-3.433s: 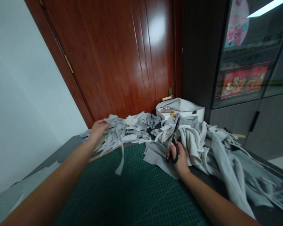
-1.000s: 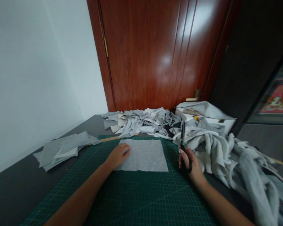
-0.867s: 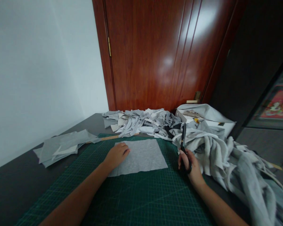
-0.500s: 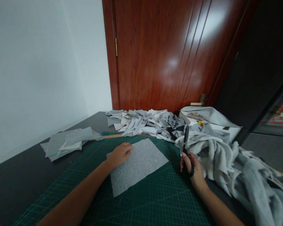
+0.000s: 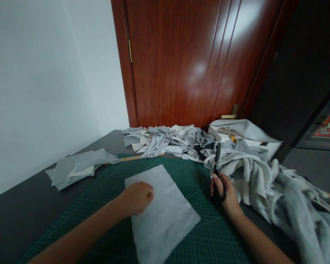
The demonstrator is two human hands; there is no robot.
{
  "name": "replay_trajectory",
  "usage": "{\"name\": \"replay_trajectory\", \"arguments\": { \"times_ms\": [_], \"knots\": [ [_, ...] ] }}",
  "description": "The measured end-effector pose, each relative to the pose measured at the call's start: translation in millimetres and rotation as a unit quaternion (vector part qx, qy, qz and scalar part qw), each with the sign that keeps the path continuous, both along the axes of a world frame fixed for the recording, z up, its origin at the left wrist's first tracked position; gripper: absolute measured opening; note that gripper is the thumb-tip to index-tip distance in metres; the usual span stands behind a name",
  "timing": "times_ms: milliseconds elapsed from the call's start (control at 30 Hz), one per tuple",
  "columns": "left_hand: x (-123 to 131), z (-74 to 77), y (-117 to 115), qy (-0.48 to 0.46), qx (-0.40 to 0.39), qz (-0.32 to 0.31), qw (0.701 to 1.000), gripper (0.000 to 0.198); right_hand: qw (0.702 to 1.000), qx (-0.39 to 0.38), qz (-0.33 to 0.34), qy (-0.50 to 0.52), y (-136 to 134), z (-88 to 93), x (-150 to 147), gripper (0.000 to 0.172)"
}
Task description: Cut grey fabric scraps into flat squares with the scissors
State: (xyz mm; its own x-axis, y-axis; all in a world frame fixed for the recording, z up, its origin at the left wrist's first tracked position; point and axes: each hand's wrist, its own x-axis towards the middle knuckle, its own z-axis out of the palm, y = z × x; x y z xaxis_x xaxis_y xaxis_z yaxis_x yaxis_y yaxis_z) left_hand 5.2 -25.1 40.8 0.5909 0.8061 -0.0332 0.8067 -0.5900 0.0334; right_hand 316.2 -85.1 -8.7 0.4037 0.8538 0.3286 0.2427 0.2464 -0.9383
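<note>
Cloth [image 5: 167,220] lies nearest us, a pale grey piece set askew on the green mat [image 5: 188,178], its near end reaching the bottom edge of our view. Our left hand [image 5: 139,198] is on its left part, the fingers curled inward; we cannot tell whether they pinch the fabric or only press on it.

We would expect it to be light, soft and limp, quick to slide or ruck up on the smooth mat, and not fragile, though its edges may stretch. A corner or the free right edge looks the best place to take hold, with a flat palm to keep it smooth.

Our right hand [image 5: 229,195], off to the right of the cloth, grasps the scissors [image 5: 217,161] by the handles, blades together and pointing away from us.

Beside that hand sprawls a heap [image 5: 250,179] of soft grey fabric. Farther left, a stack [image 5: 81,165] of flat pieces rests on the table [image 5: 19,209]. Beyond the mat lie scraps [image 5: 165,141], and behind them stands the door [image 5: 176,66].
</note>
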Motion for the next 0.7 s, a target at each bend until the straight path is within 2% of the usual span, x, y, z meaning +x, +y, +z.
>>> {"name": "replay_trajectory", "arguments": {
  "times_ms": [133, 200, 267, 367, 467, 600, 700],
  "knots": [
    [4.8, 3.2, -6.6, -0.104, -0.050, -0.143, 0.983, 0.039, 1.000, 0.016, 0.008, 0.006, -1.5, -0.6, -1.4, 0.035],
    [11.0, -4.0, -9.3, -0.119, -0.075, -0.213, 0.967, 0.042, 1.000, 0.023, 0.009, 0.013, -1.5, -1.2, -1.9, 0.034],
    [17.2, -15.6, -12.5, -0.105, -0.079, -0.239, 0.962, 0.047, 1.000, 0.024, 0.007, 0.013, -0.9, -1.6, -1.8, 0.035],
    [23.6, -33.0, -15.3, -0.085, -0.056, -0.230, 0.968, 0.054, 1.000, 0.022, 0.002, 0.008, 0.0, -1.0, -1.0, 0.038],
    [24.8, -42.6, -10.7, -0.075, -0.033, -0.205, 0.975, 0.051, 1.000, 0.020, -0.002, 0.009, -0.4, 1.3, -0.8, 0.039],
    [19.7, -43.9, 8.3, -0.058, -0.006, -0.158, 0.986, 0.048, 1.000, 0.015, -0.004, 0.007, -1.6, 3.4, -1.8, 0.039],
    [12.0, -42.1, 28.0, -0.040, 0.002, -0.101, 0.994, 0.049, 1.000, 0.015, -0.002, 0.014, -1.7, 3.8, -2.7, 0.041]
  ]
}}
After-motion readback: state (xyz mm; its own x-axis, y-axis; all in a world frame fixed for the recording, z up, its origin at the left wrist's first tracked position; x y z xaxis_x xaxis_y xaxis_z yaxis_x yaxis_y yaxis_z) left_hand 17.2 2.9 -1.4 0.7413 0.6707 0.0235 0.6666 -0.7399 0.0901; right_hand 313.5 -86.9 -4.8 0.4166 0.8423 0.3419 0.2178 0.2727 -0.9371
